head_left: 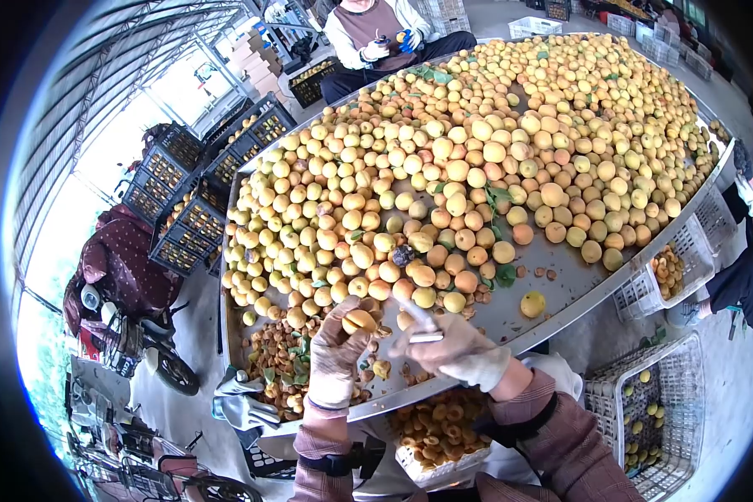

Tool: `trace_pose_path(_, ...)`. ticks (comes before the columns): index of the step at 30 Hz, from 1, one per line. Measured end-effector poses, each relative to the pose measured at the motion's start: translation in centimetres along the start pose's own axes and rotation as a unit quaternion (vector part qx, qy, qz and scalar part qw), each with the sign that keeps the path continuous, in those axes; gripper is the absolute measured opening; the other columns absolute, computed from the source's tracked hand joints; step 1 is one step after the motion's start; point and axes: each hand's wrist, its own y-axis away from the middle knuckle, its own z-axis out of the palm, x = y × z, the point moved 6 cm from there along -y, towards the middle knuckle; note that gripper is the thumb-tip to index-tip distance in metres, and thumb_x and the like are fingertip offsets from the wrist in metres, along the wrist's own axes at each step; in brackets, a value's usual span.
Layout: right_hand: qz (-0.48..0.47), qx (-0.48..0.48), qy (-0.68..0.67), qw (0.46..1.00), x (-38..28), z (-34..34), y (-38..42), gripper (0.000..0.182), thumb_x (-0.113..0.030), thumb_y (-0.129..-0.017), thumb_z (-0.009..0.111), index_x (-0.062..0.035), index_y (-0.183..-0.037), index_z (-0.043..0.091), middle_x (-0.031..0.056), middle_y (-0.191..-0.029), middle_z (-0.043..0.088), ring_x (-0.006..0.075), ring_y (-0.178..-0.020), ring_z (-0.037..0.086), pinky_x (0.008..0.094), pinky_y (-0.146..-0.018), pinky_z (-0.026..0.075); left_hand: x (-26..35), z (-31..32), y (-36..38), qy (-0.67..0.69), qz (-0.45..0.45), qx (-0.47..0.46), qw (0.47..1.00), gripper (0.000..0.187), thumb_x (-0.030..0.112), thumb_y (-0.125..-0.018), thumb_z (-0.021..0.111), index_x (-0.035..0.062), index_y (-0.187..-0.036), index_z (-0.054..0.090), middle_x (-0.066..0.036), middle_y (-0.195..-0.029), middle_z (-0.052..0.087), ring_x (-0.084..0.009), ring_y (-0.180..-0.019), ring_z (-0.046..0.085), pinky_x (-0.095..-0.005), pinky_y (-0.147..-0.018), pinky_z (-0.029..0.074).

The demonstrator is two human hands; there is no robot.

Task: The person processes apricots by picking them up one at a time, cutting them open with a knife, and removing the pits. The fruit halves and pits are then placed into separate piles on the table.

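My left hand [336,356], in a stained pale glove, holds an apricot [359,321] that looks split, above the table's near edge. Just to its right is my right hand [453,347], also gloved, closed around a small tool with a pale handle [427,337]; part of the tool is blurred. Beyond both hands a large heap of apricots [477,176] covers the metal table [552,289]. Pits and scraps [284,360] lie left of my left hand. Below the hands, a white basket [443,473] holds halved apricots [443,427].
A grey glove [247,402] lies at the table's near left corner. White crates [694,368] stand on the right, black crates [197,226] on the left. One person [372,33] sits across the table; another [740,268] is at the right. A parked motorbike [134,330] stands left.
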Motion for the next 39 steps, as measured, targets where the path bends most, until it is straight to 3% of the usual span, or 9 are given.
trace_pose_path(6, -0.089, 0.159, 0.242, 0.953, -1.2, -0.9, -0.8, 0.027, -0.018, -0.084, 0.069, -0.0034, -0.106, 0.063, 0.0018, -0.082, 0.063, 0.0052, -0.060, 0.054, 0.0207, -0.052, 0.044, 0.5, 3.3, 1.1, -0.410, 0.117, -0.101, 0.899, 0.048, -0.006, -0.072, 0.074, 0.0034, -0.118, 0.060, -0.005, -0.106, 0.057, -0.0146, -0.094, 0.058, -0.0257, -0.078, 0.049)
trace_pose_path(12, -0.050, 0.127, 0.214, 0.967, 0.0, -1.2, -1.4, 0.028, -0.013, -0.083, 0.069, -0.0019, -0.107, 0.062, 0.0009, -0.080, 0.062, 0.0040, -0.065, 0.054, 0.0204, -0.055, 0.043, -0.4, 3.3, 1.9, -0.290, 0.016, -0.091, 0.953, 0.036, -0.004, -0.084, 0.063, -0.0001, -0.120, 0.058, -0.005, -0.098, 0.064, -0.0135, -0.088, 0.062, -0.0258, -0.079, 0.050)
trace_pose_path(18, -0.020, 0.084, 0.010, 0.996, 0.1, -1.3, -0.9, 0.034, -0.008, -0.082, 0.068, 0.0002, -0.114, 0.059, 0.0040, -0.084, 0.063, 0.0076, -0.065, 0.057, 0.0205, -0.053, 0.046, -1.4, 1.3, 2.2, 0.087, -0.049, 0.031, 0.994, 0.039, 0.018, -0.097, 0.051, -0.0031, -0.129, 0.048, -0.008, -0.101, 0.063, -0.0170, -0.088, 0.064, -0.0276, -0.074, 0.054)
trace_pose_path(20, 0.007, 0.113, 0.039, 0.993, -0.7, -1.2, -0.4, 0.033, -0.016, -0.084, 0.069, 0.0003, -0.111, 0.061, 0.0078, -0.087, 0.065, 0.0083, -0.065, 0.058, 0.0205, -0.049, 0.047, -1.2, 0.3, 2.0, 0.106, -0.025, 0.043, 0.993, 0.043, 0.023, -0.097, 0.051, -0.0030, -0.131, 0.046, -0.010, -0.105, 0.063, -0.0168, -0.084, 0.064, -0.0266, -0.070, 0.054)
trace_pose_path(24, 0.144, -0.113, 0.104, 0.978, 0.4, 2.4, 1.8, 0.040, -0.026, -0.085, 0.070, -0.0020, -0.116, 0.063, 0.0071, -0.093, 0.068, 0.0059, -0.056, 0.056, 0.0199, -0.047, 0.046, -1.8, -1.8, 1.8, 0.146, -0.044, 0.062, 0.986, 0.051, 0.033, -0.098, 0.048, -0.0046, -0.133, 0.043, -0.014, -0.109, 0.062, -0.0169, -0.081, 0.063, -0.0272, -0.068, 0.054)
trace_pose_path(26, 0.175, -0.111, 0.196, 0.958, 1.6, 2.2, 1.7, 0.040, -0.025, -0.087, 0.069, -0.0029, -0.119, 0.062, 0.0077, -0.095, 0.069, 0.0069, -0.052, 0.055, 0.0189, -0.044, 0.043, -2.4, -2.2, 2.1, 0.118, -0.067, 0.089, 0.987, 0.051, 0.032, -0.098, 0.048, -0.0047, -0.133, 0.043, -0.015, -0.111, 0.062, -0.0165, -0.082, 0.063, -0.0271, -0.069, 0.054)
trace_pose_path(29, 0.002, 0.016, 0.042, 0.999, -2.3, 0.9, 1.3, 0.034, -0.019, -0.089, 0.063, -0.0010, -0.118, 0.062, 0.0120, -0.087, 0.069, 0.0072, -0.049, 0.054, 0.0180, -0.042, 0.040, -3.2, -1.7, 2.2, 0.132, -0.054, 0.052, 0.988, 0.046, 0.027, -0.099, 0.047, -0.0049, -0.132, 0.043, -0.017, -0.111, 0.061, -0.0174, -0.082, 0.062, -0.0289, -0.073, 0.053)
trace_pose_path(32, -0.206, 0.179, -0.094, 0.957, -3.0, -1.9, 0.5, 0.035, -0.012, -0.090, 0.055, 0.0016, -0.122, 0.055, 0.0076, -0.073, 0.062, 0.0093, -0.047, 0.050, 0.0212, -0.043, 0.040, -4.4, -0.9, 2.5, 0.124, -0.075, 0.019, 0.989, 0.045, 0.026, -0.100, 0.045, -0.0050, -0.132, 0.043, -0.017, -0.110, 0.062, -0.0181, -0.083, 0.062, -0.0300, -0.075, 0.053)
trace_pose_path(39, -0.329, 0.272, -0.161, 0.890, -3.5, -2.5, 0.4, 0.030, -0.012, -0.091, 0.056, 0.0009, -0.118, 0.056, 0.0039, -0.068, 0.056, 0.0107, -0.049, 0.049, 0.0229, -0.046, 0.041, -7.1, 1.6, 4.0, 0.111, -0.146, 0.026, 0.983, 0.045, 0.026, -0.101, 0.042, -0.0069, -0.131, 0.044, -0.015, -0.106, 0.061, -0.0176, -0.083, 0.063, -0.0290, -0.077, 0.054)
